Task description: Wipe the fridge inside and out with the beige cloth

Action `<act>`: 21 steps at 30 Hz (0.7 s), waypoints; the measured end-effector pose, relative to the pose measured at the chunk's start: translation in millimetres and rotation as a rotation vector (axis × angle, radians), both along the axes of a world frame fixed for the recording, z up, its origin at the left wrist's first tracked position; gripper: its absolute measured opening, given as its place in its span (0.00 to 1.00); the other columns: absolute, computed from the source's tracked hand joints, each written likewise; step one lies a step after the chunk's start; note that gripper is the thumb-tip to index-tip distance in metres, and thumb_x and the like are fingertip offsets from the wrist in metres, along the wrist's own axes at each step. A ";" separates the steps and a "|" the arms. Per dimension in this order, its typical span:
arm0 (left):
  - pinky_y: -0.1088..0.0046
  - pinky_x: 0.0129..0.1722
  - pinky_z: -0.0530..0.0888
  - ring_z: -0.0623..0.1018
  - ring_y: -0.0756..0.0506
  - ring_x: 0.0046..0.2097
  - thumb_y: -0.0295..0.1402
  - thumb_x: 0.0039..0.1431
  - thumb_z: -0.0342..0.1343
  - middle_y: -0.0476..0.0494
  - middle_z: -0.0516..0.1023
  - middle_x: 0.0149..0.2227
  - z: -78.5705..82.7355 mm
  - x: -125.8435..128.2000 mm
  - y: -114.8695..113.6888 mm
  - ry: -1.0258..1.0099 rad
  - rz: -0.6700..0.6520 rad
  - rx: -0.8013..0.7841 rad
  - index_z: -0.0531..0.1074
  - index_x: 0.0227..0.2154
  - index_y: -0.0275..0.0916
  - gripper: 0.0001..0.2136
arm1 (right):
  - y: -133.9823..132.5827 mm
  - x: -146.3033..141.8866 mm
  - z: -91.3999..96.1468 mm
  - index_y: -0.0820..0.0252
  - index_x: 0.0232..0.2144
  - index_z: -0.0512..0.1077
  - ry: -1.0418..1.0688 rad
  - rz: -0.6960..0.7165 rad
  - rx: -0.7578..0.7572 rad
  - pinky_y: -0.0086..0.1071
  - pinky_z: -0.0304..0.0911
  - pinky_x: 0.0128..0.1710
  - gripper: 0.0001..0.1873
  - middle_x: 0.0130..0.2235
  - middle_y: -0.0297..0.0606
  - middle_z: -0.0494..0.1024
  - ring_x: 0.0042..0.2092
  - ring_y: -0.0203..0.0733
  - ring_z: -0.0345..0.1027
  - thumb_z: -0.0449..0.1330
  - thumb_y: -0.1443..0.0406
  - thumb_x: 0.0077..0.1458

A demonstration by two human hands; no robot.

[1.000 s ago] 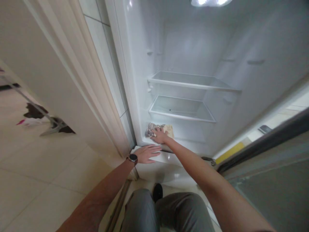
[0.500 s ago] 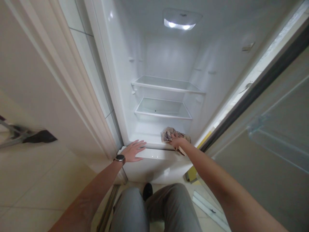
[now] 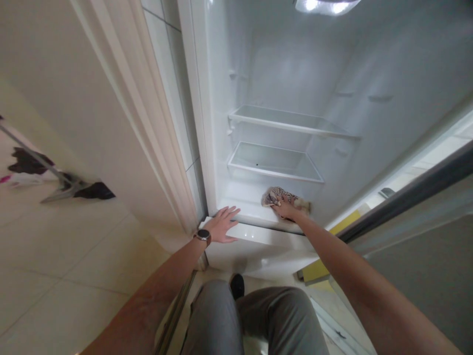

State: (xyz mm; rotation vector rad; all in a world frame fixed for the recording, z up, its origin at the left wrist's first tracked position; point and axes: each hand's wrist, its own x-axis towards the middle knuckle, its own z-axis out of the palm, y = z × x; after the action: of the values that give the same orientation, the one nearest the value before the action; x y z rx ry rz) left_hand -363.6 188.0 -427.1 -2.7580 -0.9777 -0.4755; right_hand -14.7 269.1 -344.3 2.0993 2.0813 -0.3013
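In front of me stands an open fridge (image 3: 295,64) with a white interior. My right hand (image 3: 286,208) grips a patterned cloth (image 3: 281,195) and presses it on the fridge floor, toward the right side. My left hand (image 3: 221,225), a watch on its wrist, lies flat with fingers spread on the top edge of the white lower drawer front (image 3: 258,254). Above the cloth, two glass shelves with white rims, an upper shelf (image 3: 288,117) and a lower shelf (image 3: 275,162), sit in the fridge.
The open fridge door (image 3: 417,266) stands on my right. A door frame (image 3: 148,128) runs along the left. Farther left, a dark-ended long-handled tool (image 3: 94,190) rests on the tiled floor. Something yellow (image 3: 316,272) is by the door's lower edge; a lamp (image 3: 325,6) glows above.
My right hand has pushed the cloth a little deeper onto the fridge floor. My left hand stays on the drawer edge. The view has swung to the left.
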 end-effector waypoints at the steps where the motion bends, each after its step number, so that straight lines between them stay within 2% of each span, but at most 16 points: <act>1: 0.42 0.74 0.54 0.57 0.26 0.76 0.63 0.61 0.62 0.28 0.59 0.75 0.8 0.5 -0.5 0.016 0.002 0.000 0.82 0.54 0.37 0.34 | 5.4 -6.7 -2.4 0.47 0.80 0.44 0.012 -0.026 0.002 0.79 0.44 0.69 0.43 0.81 0.46 0.39 0.79 0.77 0.34 0.42 0.42 0.70; 4: 0.42 0.74 0.54 0.58 0.26 0.75 0.64 0.62 0.60 0.28 0.59 0.75 2.7 1.6 -2.0 0.050 0.006 0.012 0.82 0.55 0.38 0.35 | 23.1 -40.8 -9.5 0.43 0.79 0.44 0.055 -0.020 0.015 0.82 0.40 0.68 0.42 0.81 0.41 0.34 0.79 0.78 0.28 0.41 0.42 0.70; 8: 0.42 0.74 0.54 0.57 0.26 0.76 0.65 0.62 0.58 0.28 0.58 0.76 1.6 2.1 -1.8 0.071 0.008 0.012 0.82 0.55 0.38 0.35 | 44.0 -114.7 -17.6 0.40 0.79 0.46 0.118 0.109 0.015 0.83 0.32 0.68 0.42 0.81 0.37 0.35 0.79 0.76 0.22 0.42 0.39 0.69; 11: 0.42 0.74 0.53 0.57 0.26 0.76 0.66 0.62 0.57 0.28 0.58 0.76 -0.4 1.8 -0.6 0.085 0.009 -0.003 0.82 0.55 0.38 0.36 | 49.8 -166.4 -19.2 0.38 0.78 0.46 0.163 0.204 -0.001 0.84 0.29 0.68 0.41 0.81 0.35 0.35 0.79 0.76 0.21 0.44 0.40 0.68; 13: 0.42 0.74 0.52 0.57 0.26 0.76 0.66 0.62 0.58 0.28 0.58 0.76 -0.9 1.2 -0.2 0.094 0.004 -0.013 0.82 0.55 0.38 0.36 | 49.2 -185.9 -18.1 0.38 0.78 0.45 0.183 0.235 -0.004 0.84 0.28 0.68 0.41 0.82 0.35 0.34 0.79 0.76 0.20 0.44 0.41 0.69; 15: 0.42 0.74 0.52 0.57 0.26 0.76 0.66 0.62 0.58 0.28 0.57 0.76 -0.7 0.2 -0.4 0.099 0.003 -0.018 0.82 0.56 0.38 0.36 | 47.4 -190.7 -16.3 0.38 0.79 0.44 0.193 0.247 -0.004 0.84 0.28 0.68 0.40 0.82 0.35 0.33 0.79 0.75 0.19 0.43 0.43 0.69; 17: 0.42 0.73 0.53 0.57 0.26 0.76 0.66 0.62 0.58 0.27 0.57 0.76 -0.4 -0.9 -0.7 0.096 0.007 -0.014 0.82 0.55 0.38 0.36 | 46.7 -181.8 -14.4 0.38 0.79 0.44 0.190 0.249 -0.011 0.82 0.31 0.70 0.40 0.81 0.34 0.35 0.79 0.73 0.20 0.45 0.45 0.70; 19: 0.42 0.73 0.53 0.57 0.26 0.76 0.66 0.62 0.58 0.27 0.57 0.76 -0.5 -2.0 -0.9 0.092 0.009 -0.010 0.82 0.55 0.37 0.36 | 47.6 -160.2 -12.4 0.38 0.79 0.44 0.174 0.227 -0.021 0.80 0.35 0.70 0.40 0.81 0.33 0.36 0.80 0.71 0.22 0.48 0.47 0.69; 21: 0.41 0.74 0.53 0.57 0.26 0.76 0.65 0.61 0.60 0.27 0.57 0.76 -1.0 -2.5 -0.7 0.087 0.013 -0.011 0.82 0.54 0.37 0.35 | 48.8 -126.6 -9.9 0.39 0.79 0.43 0.145 0.172 -0.023 0.80 0.40 0.70 0.41 0.81 0.35 0.36 0.80 0.72 0.23 0.49 0.48 0.69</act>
State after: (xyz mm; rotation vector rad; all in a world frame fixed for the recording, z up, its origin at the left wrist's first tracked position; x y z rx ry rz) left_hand -366.1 187.3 -428.1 -2.7550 -0.9797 -0.3452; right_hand -141.2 317.9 -354.2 1.9216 2.3099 -0.4629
